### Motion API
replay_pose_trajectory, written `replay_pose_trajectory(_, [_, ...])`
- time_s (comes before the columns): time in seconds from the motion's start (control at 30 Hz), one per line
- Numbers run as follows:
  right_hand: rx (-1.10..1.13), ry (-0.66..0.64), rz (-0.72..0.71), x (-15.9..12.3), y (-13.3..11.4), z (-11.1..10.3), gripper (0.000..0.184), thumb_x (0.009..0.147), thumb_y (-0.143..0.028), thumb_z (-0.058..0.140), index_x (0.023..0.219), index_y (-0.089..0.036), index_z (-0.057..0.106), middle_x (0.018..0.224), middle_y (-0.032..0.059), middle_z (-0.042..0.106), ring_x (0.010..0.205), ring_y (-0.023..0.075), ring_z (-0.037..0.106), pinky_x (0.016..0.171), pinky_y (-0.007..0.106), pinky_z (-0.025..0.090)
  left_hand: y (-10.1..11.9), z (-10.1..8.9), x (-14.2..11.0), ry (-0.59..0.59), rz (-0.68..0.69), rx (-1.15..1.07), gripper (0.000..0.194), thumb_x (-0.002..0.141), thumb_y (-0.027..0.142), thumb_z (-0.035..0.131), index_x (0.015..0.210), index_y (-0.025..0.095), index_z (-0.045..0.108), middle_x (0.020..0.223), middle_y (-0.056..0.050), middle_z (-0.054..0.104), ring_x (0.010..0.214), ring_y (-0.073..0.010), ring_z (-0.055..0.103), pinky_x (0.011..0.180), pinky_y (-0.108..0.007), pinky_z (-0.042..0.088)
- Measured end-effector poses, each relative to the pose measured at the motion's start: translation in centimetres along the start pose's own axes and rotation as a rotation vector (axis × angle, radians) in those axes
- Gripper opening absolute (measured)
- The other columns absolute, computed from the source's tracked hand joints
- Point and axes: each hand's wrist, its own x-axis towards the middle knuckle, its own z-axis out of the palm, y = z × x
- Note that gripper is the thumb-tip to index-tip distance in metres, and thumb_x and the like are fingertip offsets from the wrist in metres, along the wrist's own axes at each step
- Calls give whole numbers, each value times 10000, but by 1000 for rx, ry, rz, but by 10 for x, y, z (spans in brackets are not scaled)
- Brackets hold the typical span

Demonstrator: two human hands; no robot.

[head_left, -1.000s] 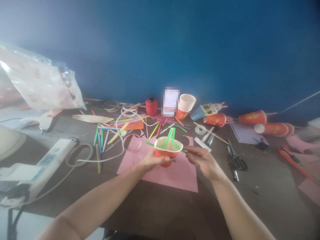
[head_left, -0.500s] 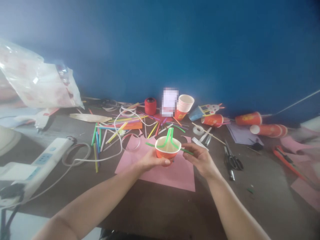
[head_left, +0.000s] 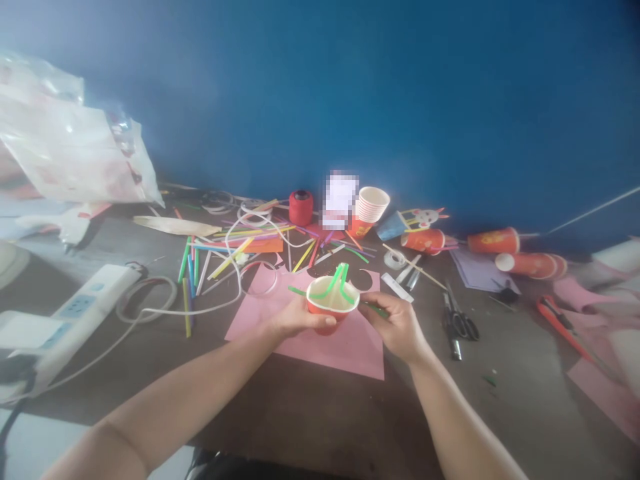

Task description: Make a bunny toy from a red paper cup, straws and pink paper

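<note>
A person's bare hands work on a red paper cup with a white rim (head_left: 327,320), held roughly upright over a pink rectangular sheet of paper (head_left: 350,353) on a dark tabletop (head_left: 320,413). The left hand (head_left: 299,319) is wrapped round the cup's near left side, thumb across its red wall; whether the base touches the pink sheet cannot be told. The right hand (head_left: 396,320), above the sheet's right edge, is narrowed in a pinch on a thin green plastic strip (head_left: 383,313) at the cup's right side. Two bent green strips (head_left: 343,273) rise from the cup's mouth, their tops close together, and another green end (head_left: 297,291) juts out at left.

Beyond the sheet stand a stack of red-and-white paper cups (head_left: 373,210) and a red cylindrical object with a dark top (head_left: 301,210). Loose, thin, many-coloured straws (head_left: 231,259) lie scattered to the sheet's far left, with a long white power strip (head_left: 95,287) farther left. Right of the sheet lie black-handled scissors (head_left: 466,327) and, well apart, a red-handled cutter (head_left: 555,317).
</note>
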Motion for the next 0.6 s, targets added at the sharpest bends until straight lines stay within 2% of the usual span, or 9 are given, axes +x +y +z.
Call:
replay_pose_trajectory(0.1, [-74,-9,-37,-1,-1,-3,206,833,-276,560,979,-232,699,891,47,697,880,232,629,804,352,469,4,2,1,-12,38,-22,493,618,352,748,1051,160,609,946,-78,640,872,-220,581,794,-343,448])
replay_pose_trajectory(0.23, [-125,-6,-39,-2,1,-4,218,839,-270,556,1008,-228,688,825,37,689,810,213,635,756,332,474,3,2,2,-26,51,-29,457,641,350,726,1032,140,617,897,-68,642,830,-212,589,762,-328,456])
replay_pose_trajectory(0.5, [-86,-26,-80,-2,7,-3,215,849,-250,542,1013,-241,680,933,39,691,928,227,632,818,355,477,0,0,1,-45,28,-41,439,643,327,731,1025,145,616,899,-77,648,824,-207,592,745,-324,476])
replay_pose_trajectory(0.6, [-89,-13,-86,-2,7,-4,199,843,-254,554,1003,-238,671,885,35,682,878,214,635,792,351,488,-1,-1,1,-41,41,-26,450,638,330,742,1027,142,615,904,-82,651,824,-204,595,747,-325,478])
